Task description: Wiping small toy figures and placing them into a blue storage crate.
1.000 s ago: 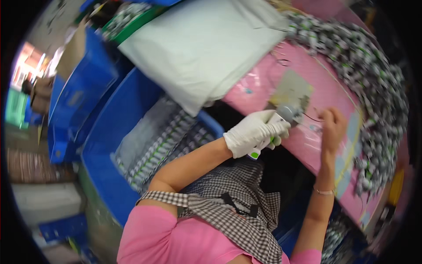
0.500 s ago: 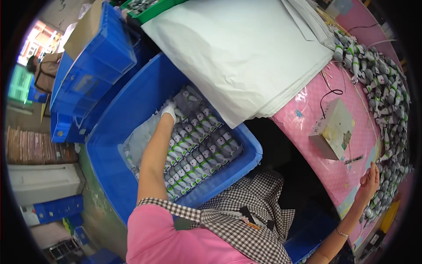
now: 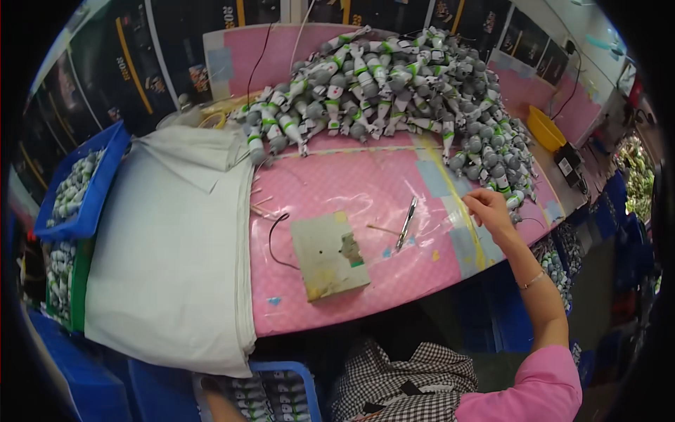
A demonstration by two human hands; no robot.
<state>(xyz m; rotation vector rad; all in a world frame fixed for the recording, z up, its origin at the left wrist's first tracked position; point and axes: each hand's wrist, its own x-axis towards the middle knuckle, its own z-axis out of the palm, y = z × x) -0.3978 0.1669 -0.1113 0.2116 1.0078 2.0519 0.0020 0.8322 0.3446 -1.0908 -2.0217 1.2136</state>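
Observation:
My right hand [image 3: 487, 209] hovers at the right part of the pink-covered table [image 3: 401, 271], close to the heap of small grey-and-white figures [image 3: 380, 81] with green bands. Its fingers are loosely bent and apart, with nothing visible in them. My left forearm [image 3: 223, 406] reaches into a blue bin [image 3: 307, 383] at the lower edge. The left hand itself is in shadow by the hanging white sheets [image 3: 172, 260], and its fingers do not show. Rows of the same figures [image 3: 278, 402] lie in that bin.
A grey box [image 3: 327, 257] with a black cord stands mid-table, beside a pen-like tool [image 3: 406, 224]. At the left are a blue tray [image 3: 109, 165] and a green crate [image 3: 81, 281] of figures. A yellow basket [image 3: 546, 130] sits at the far right.
The view has swung from the blue bin up to the table and heap. My left hand, seen gloved in white over the rows before, is now hidden. My right hand's fingers are more bent.

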